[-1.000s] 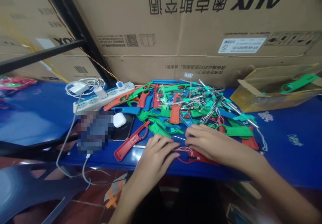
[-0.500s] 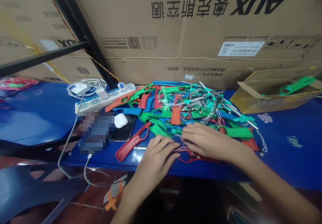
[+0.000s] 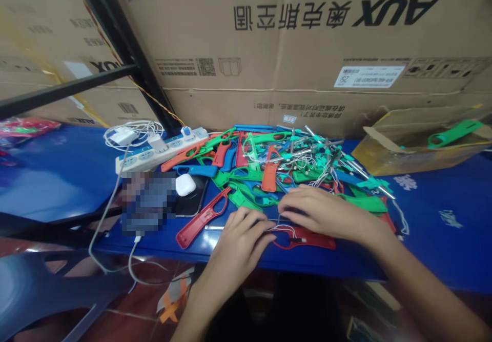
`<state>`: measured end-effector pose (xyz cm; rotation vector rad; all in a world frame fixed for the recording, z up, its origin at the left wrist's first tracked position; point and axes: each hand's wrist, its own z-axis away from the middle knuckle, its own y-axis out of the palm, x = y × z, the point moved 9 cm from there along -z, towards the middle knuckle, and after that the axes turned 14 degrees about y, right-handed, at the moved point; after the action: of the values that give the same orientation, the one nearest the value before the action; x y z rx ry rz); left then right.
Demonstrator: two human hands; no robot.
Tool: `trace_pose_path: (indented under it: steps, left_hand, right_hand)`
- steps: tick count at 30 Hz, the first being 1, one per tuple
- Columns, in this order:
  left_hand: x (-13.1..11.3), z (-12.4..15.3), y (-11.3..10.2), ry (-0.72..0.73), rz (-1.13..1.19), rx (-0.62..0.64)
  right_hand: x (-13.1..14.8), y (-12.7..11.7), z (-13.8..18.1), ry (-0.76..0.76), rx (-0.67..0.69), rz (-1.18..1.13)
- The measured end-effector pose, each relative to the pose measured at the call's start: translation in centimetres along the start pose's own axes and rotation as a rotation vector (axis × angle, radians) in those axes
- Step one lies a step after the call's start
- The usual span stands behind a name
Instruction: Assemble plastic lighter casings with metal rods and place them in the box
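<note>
A red plastic handle piece (image 3: 312,240) with thin white wires (image 3: 287,229) lies at the front edge of the blue table (image 3: 430,229). My left hand (image 3: 240,239) rests on its left end, fingers curled down onto it. My right hand (image 3: 323,211) lies over its top, fingers bent and pressing near the wires. Just behind both hands is a heap of red, green and blue plastic handles (image 3: 265,173) mixed with metal rods (image 3: 357,167) and wires.
Another red handle (image 3: 202,218) lies left of my left hand. A phone (image 3: 190,201) with a white earbud case (image 3: 185,184), a power strip (image 3: 161,149) and cables sit at the left. An open carton (image 3: 418,142) holds a green handle. Big cardboard boxes (image 3: 307,49) stand behind.
My right hand has slid slightly left and up, so more of the red handle's right end shows. My left hand has barely moved.
</note>
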<state>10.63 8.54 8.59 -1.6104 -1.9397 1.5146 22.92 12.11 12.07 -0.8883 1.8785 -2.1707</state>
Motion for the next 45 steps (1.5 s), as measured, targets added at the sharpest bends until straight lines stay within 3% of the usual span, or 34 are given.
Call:
trace_pose_path:
  steps: [7,12,15,18,22,27,38,45]
  left_hand:
    - [-0.1,0.1,0.2,0.011,-0.021,0.014]
    - [-0.1,0.2,0.2,0.017,-0.024,0.007]
    - [0.0,0.1,0.2,0.024,-0.030,-0.008]
    - [-0.1,0.1,0.0,0.033,-0.047,-0.033]
    - [-0.2,0.1,-0.2,0.053,-0.089,-0.055]
    - [-0.9,0.1,-0.5,0.114,-0.116,-0.086]
    - [-1.2,0.0,-0.8,0.130,-0.134,-0.102]
    - [-0.9,-0.1,-0.3,0.089,-0.135,-0.038]
  right_hand:
    - [-0.5,1.7,-1.3,0.007,-0.050,0.083]
    - [-0.7,1.5,-1.2,0.009,-0.111,0.113]
    - [-0.2,1.2,0.3,0.043,-0.182,0.158]
    - [0.6,0.8,3.3,0.150,-0.382,0.239]
    - [1.5,2.9,7.0,0.251,-0.507,0.117]
    - [1.1,4.8,8.3,0.277,-0.647,-0.019]
    - [0.4,5.0,8.2,0.291,-0.656,-0.070]
    - [0.3,5.0,8.2,0.298,-0.676,-0.076]
